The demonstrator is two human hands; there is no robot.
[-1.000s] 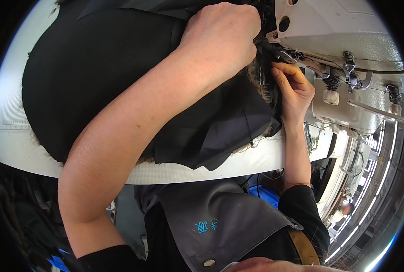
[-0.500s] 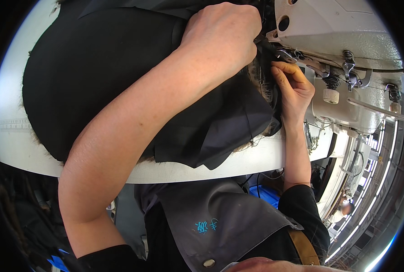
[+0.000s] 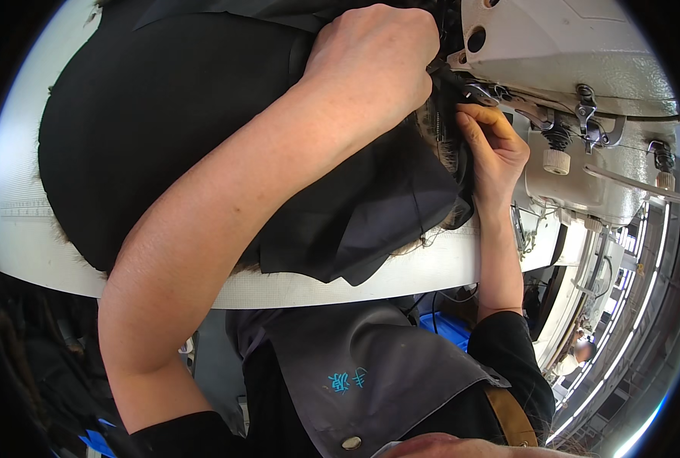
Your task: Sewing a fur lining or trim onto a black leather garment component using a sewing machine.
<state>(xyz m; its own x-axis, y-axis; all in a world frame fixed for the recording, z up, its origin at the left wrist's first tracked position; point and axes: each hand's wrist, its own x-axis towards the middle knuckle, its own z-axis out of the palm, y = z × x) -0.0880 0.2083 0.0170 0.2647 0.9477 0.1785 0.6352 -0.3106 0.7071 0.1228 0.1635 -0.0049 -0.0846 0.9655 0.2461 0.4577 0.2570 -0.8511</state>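
My left hand (image 3: 374, 53) is closed at the upper middle, knuckles up, over black fabric (image 3: 134, 114); its fingertips and whatever they hold are hidden. My right hand (image 3: 492, 149) pinches the edge of the black fabric beside the metal presser foot area (image 3: 481, 93) of a white sewing machine (image 3: 554, 34). Brown fur (image 3: 424, 122) shows under the fabric edge, along a dark zipper-like strip (image 3: 439, 126) between my hands. My left forearm lies across the fabric.
The white table edge (image 3: 324, 294) curves across in front of my grey apron. A blue bin (image 3: 447, 330) sits below the table. Thread knobs (image 3: 557, 162) stick out from the machine. Dark material lies at lower left. Another person (image 3: 576, 355) is far off at the right.
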